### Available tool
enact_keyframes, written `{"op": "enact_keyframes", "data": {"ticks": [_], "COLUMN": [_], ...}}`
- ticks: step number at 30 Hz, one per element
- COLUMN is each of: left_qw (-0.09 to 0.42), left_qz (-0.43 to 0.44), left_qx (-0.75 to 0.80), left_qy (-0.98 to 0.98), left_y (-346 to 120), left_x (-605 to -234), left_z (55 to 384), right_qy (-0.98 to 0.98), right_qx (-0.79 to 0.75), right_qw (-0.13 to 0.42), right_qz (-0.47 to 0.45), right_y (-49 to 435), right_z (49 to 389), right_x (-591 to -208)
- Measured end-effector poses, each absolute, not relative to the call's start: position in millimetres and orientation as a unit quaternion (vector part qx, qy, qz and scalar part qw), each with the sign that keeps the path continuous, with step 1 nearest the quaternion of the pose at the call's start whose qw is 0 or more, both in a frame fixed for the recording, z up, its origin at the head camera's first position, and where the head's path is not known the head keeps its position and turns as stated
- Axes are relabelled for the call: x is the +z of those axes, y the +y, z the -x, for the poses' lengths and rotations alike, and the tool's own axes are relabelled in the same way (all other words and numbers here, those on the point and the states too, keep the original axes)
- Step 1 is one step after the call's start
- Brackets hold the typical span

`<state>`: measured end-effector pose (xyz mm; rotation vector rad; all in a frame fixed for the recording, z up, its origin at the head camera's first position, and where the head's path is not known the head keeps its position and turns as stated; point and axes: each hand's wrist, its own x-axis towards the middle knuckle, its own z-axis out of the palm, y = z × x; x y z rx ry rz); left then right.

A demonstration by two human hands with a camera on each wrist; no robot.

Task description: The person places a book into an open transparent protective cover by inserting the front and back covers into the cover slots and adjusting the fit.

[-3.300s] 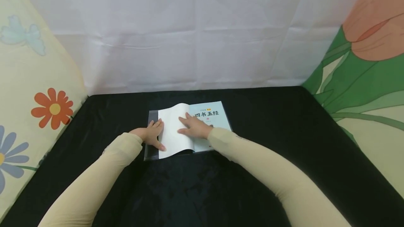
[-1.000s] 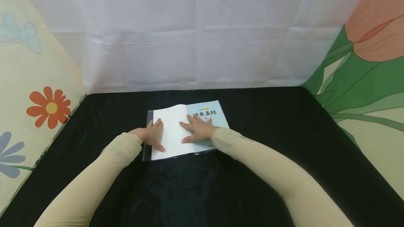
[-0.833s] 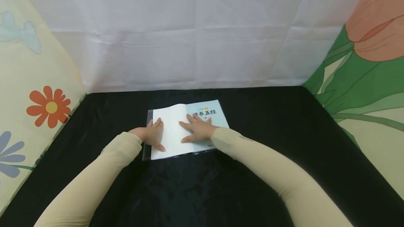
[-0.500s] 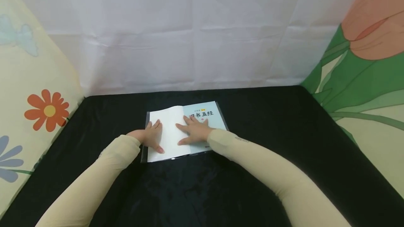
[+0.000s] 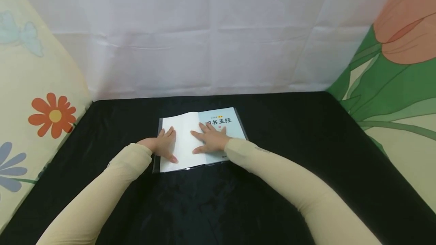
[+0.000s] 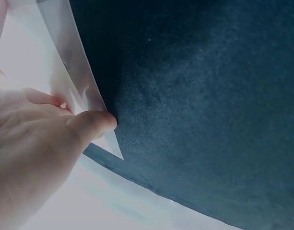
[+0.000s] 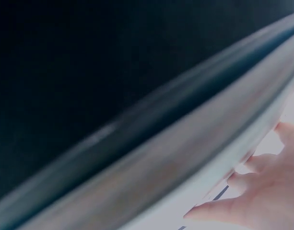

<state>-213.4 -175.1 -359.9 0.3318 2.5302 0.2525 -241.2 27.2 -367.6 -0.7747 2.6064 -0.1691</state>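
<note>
A book lies open in the head view, with a blank white page (image 5: 184,139) on the left and a light-blue title page (image 5: 235,128) with dark characters on the right. A narrow see-through cover edge (image 5: 156,165) shows beyond the white page. My left hand (image 5: 163,147) rests with spread fingers on the white page's left side; the left wrist view shows a fingertip on the clear strip (image 6: 77,57). My right hand (image 5: 212,140) lies spread across the fold, fingertips on the white page. The right wrist view shows the book's thick, blurred page edges (image 7: 185,148) beside that hand.
A black cloth (image 5: 211,203) covers the table under the book. White fabric (image 5: 211,41) hangs behind it. Flower-printed panels stand at the left (image 5: 56,75) and right (image 5: 391,97).
The white page, bulging 3.3 s ago, now lies flatter and reaches farther left, so less of the dark cover strip shows. My hands have hardly shifted over the last second.
</note>
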Motion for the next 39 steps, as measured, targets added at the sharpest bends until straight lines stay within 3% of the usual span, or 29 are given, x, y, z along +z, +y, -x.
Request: {"op": "enact_keyframes", "data": {"ticks": [12, 24, 39], "left_qw": [0.277, 0.282, 0.277], "left_qz": [-0.139, -0.14, -0.14], "left_qx": [0.093, 0.08, 0.091], "left_qy": [0.946, 0.946, 0.946], "left_y": [-178, -179, -178], "left_x": [-362, -363, -362], "left_z": [213, 212, 213], "right_qy": [0.941, 0.916, 0.913], "right_qx": [-0.057, -0.064, -0.064], "right_qw": [0.201, 0.269, 0.272], "right_qz": [0.267, 0.29, 0.296], "right_y": [28, 37, 33], "right_z": [238, 246, 241], "right_x": [-367, -358, -357]}}
